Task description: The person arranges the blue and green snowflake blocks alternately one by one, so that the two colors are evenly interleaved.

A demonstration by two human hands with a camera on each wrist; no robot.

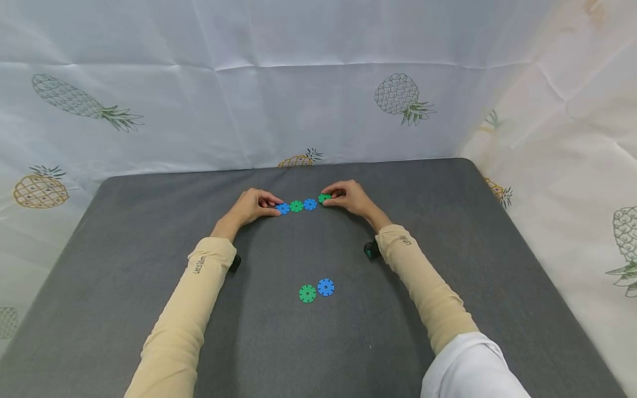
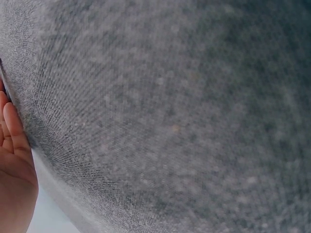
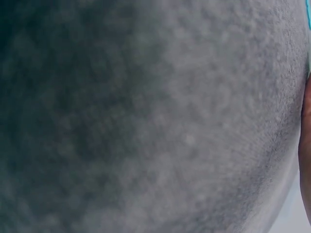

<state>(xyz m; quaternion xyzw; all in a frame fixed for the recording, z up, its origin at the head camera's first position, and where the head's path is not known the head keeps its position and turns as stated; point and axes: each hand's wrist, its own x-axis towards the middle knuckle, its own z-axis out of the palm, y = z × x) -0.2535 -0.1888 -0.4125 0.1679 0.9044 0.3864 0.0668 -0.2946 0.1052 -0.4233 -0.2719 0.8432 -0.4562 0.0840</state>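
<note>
Head camera view: A person's left hand and right hand worked over a short row of notched discs near the middle of the far edge of the grey-covered desk. The left fingers were closed in a pinch on the end blue disc; next came the inner green disc and the inner blue disc, close together, though whether their notches interlocked could not be told. The right fingers, nearly together, pinched the held green disc just beyond the row's right end. By appearances the row was half built: three discs lined up, the fourth not yet joined, and two unused, the spare green disc and spare blue disc, side by side farther from the far edge. Counted, the discs numbered six: three blue, three green.
</note>
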